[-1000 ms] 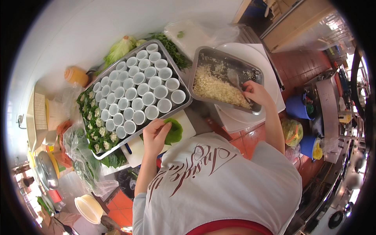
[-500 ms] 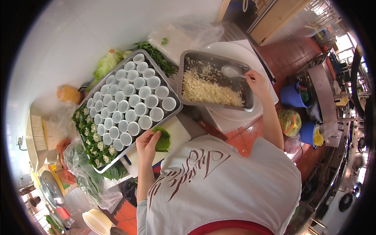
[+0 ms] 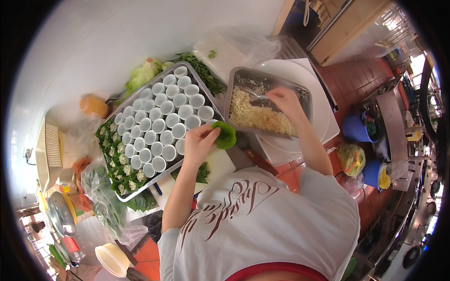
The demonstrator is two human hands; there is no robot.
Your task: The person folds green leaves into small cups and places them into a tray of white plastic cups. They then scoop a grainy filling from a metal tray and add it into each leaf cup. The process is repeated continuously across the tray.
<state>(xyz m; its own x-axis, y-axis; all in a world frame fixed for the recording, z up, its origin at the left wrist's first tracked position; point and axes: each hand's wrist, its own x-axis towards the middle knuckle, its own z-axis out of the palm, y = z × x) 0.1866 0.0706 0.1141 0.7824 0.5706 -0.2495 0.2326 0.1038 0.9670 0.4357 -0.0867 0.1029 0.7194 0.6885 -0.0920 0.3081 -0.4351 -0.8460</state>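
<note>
Leaf [image 3: 226,136] by near corners of tray [image 3: 205,88] and pan [image 3: 305,103]; left hand [image 3: 201,140] pinches one edge, likely keeping its face free. Right hand's [image 3: 286,100] grip: spoon [image 3: 255,95] handle. Cups [image 3: 159,125] packed close, probably bracing one another upright.

Leaf [image 3: 226,136]: green, rounded, its edge pinched in the left hand [image 3: 200,143], left of the pan's near side. Spoon [image 3: 257,96]: greyish, handle gripped by the right hand [image 3: 284,99], bowl pointing left over the pan; contact unclear. Pan [image 3: 302,95]: grey, rectangular, slanted. Chopped food [image 3: 263,119]: pale, heaped nearside, scattered crumbs on the far side.
</note>
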